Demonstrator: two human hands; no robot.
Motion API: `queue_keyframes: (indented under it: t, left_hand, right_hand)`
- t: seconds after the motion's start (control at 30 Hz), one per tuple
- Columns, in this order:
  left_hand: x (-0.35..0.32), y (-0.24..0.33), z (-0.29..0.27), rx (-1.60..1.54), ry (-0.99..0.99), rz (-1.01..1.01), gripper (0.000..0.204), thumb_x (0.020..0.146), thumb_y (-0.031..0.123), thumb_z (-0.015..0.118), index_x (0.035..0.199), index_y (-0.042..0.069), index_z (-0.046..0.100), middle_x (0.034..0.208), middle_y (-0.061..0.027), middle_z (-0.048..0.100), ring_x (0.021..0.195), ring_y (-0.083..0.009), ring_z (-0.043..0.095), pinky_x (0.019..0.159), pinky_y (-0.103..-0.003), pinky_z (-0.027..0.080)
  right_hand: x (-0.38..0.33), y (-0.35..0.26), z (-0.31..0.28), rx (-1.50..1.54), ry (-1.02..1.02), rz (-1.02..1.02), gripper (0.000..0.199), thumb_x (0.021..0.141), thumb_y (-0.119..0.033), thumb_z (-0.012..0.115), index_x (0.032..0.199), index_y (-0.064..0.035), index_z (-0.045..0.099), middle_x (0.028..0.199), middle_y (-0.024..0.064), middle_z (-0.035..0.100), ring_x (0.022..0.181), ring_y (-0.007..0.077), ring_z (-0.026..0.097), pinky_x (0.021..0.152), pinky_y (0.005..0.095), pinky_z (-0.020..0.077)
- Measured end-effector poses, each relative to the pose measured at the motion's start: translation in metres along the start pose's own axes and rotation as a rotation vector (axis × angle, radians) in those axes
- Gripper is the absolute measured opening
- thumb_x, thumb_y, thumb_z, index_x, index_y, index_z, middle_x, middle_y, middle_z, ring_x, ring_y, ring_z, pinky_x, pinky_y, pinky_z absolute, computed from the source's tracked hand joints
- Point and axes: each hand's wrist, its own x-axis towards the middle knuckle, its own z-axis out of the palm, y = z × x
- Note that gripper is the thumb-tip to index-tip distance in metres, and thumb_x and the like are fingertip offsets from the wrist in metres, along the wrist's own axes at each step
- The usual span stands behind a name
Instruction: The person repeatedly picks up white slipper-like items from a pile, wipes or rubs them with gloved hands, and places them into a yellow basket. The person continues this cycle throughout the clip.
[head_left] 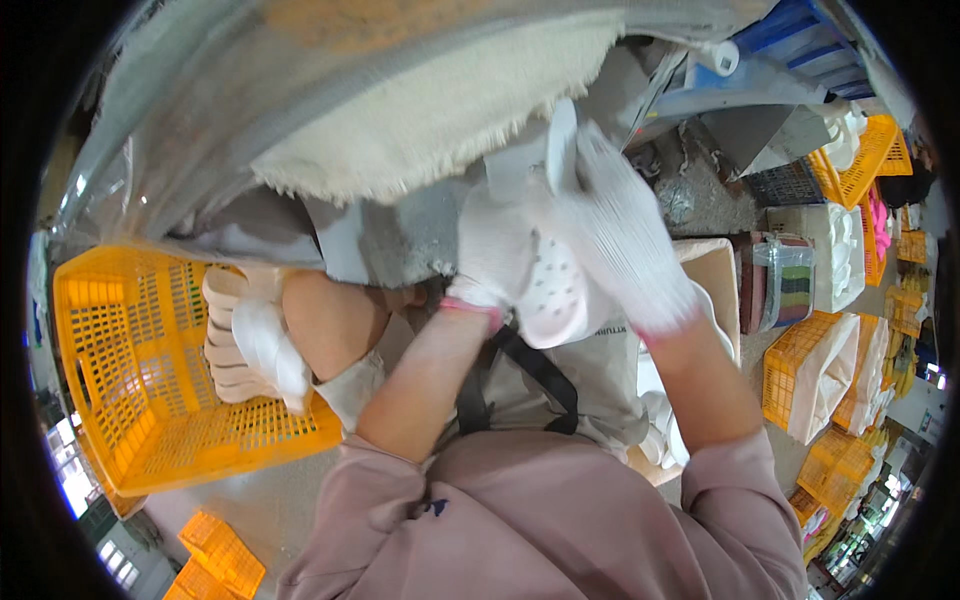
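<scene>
A white foam slipper (556, 290) with rows of small grey dots on its surface is held in front of my body. My left hand (495, 240), in a white knit glove with a pink cuff, grips its left side. My right hand (625, 225), gloved the same way, closes on it from the right and hides much of it. A pale, smooth upright piece (562, 145) shows between the hands; I cannot tell whether it belongs to the slipper. Just beyond the hands lies a fluffy cream cloth (440, 110) on a grey surface.
To my left a yellow crate (120, 400) holds stacked beige foam pieces (226, 340) and a white one (268, 345). An open carton (712, 262) with white pieces stands by my right forearm. Farther right are a wrapped stack of coloured slabs (782, 280) and several yellow crates (790, 365).
</scene>
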Motion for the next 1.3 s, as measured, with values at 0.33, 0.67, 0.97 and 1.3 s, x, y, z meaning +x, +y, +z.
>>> queue_keyframes:
  t: [0.33, 0.67, 0.97, 1.3]
  left_hand:
    - [0.079, 0.003, 0.023, 0.813, -0.122, 0.175, 0.038, 0.097, 0.029, 0.068, 0.124, 0.003, 0.068, 0.115, -0.0188, 0.075, 0.111, -0.0359, 0.07, 0.098, -0.042, 0.054]
    - [0.002, 0.009, -0.085, 0.32, -0.222, -0.155, 0.043, 0.097, 0.022, 0.078, 0.13, -0.004, 0.067, 0.115, -0.0174, 0.074, 0.102, -0.0234, 0.071, 0.09, -0.037, 0.056]
    - [0.014, -0.001, 0.052, -0.58, 0.143, 0.008, 0.028, 0.099, 0.02, 0.075, 0.122, 0.006, 0.069, 0.11, -0.0029, 0.075, 0.1, -0.0187, 0.074, 0.082, -0.035, 0.059]
    - [0.066, -0.007, 0.054, 0.599, 0.22, 0.304, 0.03, 0.1, 0.011, 0.056, 0.128, 0.011, 0.067, 0.113, -0.0175, 0.073, 0.103, -0.0354, 0.072, 0.09, -0.044, 0.057]
  right_hand:
    - [-0.006, 0.025, 0.004, 0.203, 0.528, -0.237, 0.048, 0.082, -0.024, 0.071, 0.121, 0.0011, 0.061, 0.101, 0.0247, 0.069, 0.103, 0.0492, 0.067, 0.091, 0.0513, 0.0539]
    - [0.079, 0.047, 0.031, -0.56, 0.455, -0.583, 0.016, 0.09, -0.018, 0.063, 0.096, -0.0122, 0.077, 0.094, 0.0212, 0.075, 0.093, 0.0352, 0.075, 0.082, 0.0464, 0.0619]
    - [-0.066, -0.011, -0.017, 0.073, 0.096, -0.058, 0.087, 0.082, -0.026, 0.082, 0.151, 0.0072, 0.042, 0.138, 0.0247, 0.061, 0.125, 0.0346, 0.065, 0.104, 0.0389, 0.0517]
    - [-0.056, 0.023, 0.006, -0.046, 0.336, -0.209, 0.075, 0.086, -0.012, 0.064, 0.154, 0.0091, 0.04, 0.14, 0.0359, 0.057, 0.123, 0.0514, 0.063, 0.101, 0.0496, 0.054]
